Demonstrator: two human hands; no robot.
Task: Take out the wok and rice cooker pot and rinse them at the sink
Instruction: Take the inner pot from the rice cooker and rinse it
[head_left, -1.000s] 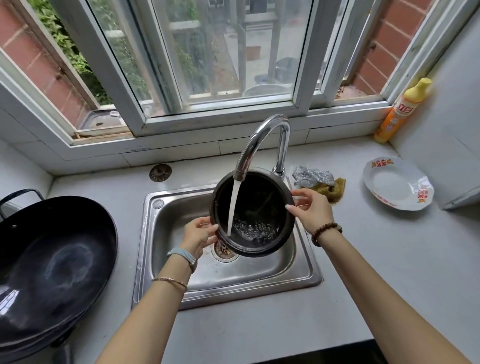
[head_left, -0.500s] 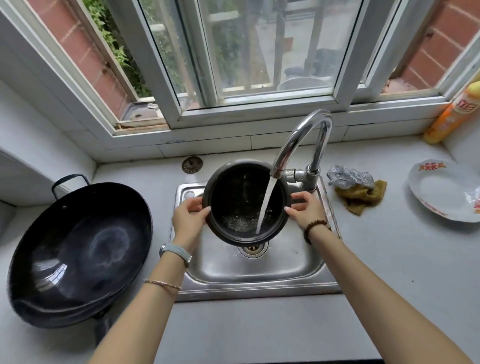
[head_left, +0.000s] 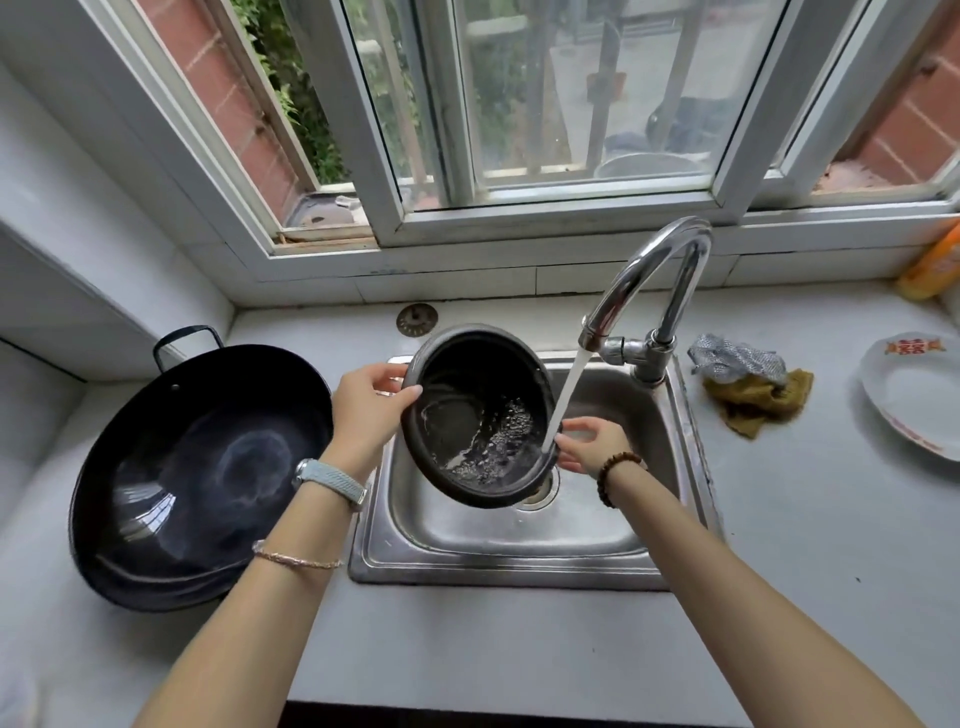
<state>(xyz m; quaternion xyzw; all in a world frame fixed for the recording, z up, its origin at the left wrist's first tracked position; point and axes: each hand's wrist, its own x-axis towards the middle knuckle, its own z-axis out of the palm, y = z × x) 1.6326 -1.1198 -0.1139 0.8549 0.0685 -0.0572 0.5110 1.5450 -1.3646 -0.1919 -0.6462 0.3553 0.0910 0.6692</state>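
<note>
Mid-frame, the pot (head_left: 478, 415) is being held tilted over the sink (head_left: 519, 551) so the tap's (head_left: 644, 270) stream is pooling at its low edge. The left hand (head_left: 369, 410) is clasping the upper rim, and the right hand (head_left: 587, 444) is bracing below, though I cannot tell its grip. The wok (head_left: 197, 478) is waiting at left.

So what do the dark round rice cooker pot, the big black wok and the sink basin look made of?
The dark round rice cooker pot: likely coated metal, matte dark-grey inside, thin rim. The big black wok: probably steel or iron, glossy, with window reflections. The sink basin: stainless steel by its brushed silver sheen.
</note>
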